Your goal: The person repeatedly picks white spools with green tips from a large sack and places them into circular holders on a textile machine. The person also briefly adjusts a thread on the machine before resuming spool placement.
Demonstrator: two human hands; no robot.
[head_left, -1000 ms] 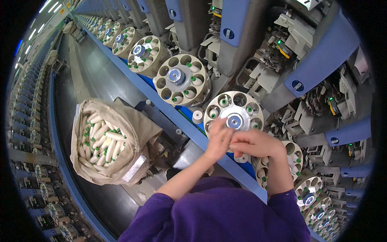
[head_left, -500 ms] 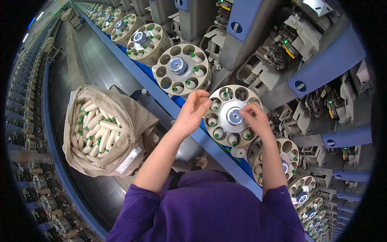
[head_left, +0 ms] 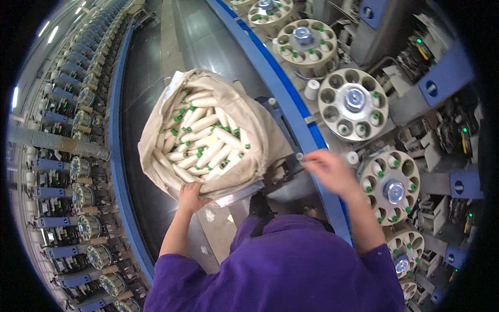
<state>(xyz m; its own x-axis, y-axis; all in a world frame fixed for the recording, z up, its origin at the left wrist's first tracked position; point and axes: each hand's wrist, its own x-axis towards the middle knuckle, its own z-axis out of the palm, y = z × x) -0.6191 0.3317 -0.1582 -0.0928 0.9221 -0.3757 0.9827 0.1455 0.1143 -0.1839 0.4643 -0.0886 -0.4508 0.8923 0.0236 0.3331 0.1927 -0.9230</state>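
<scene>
A beige cloth sack (head_left: pixel 156 148), full of white yarn bobbins (head_left: pixel 202 139) with green tips, stands left of centre. At the sack's near rim, my left hand (head_left: pixel 190 198) has its fingers curled over the cloth. My right hand (head_left: pixel 332 174) is in the air by the blue rail (head_left: pixel 312 122), between the sack and the round bobbin holders; motion blurs it, but its fingers look stretched out and nothing shows in them. Beyond it, a round holder (head_left: pixel 353 131) has several bobbins in its pockets. A nearer holder (head_left: pixel 393 209) also carries bobbins around its hub.
More round holders (head_left: pixel 304 58) line the machine on the right, with blue-fronted arms (head_left: pixel 465 184) jutting out beside them. On the left, another long row of machines (head_left: pixel 83 197) runs behind a curved blue rail (head_left: pixel 120 208). A small white spool (head_left: pixel 312 89) stands beside the right-hand rail.
My view has swung left toward the sack. My left hand has left the round holder's edge and moved onto the sack's rim. My right hand has come off the holder's hub and moved toward the sack.
</scene>
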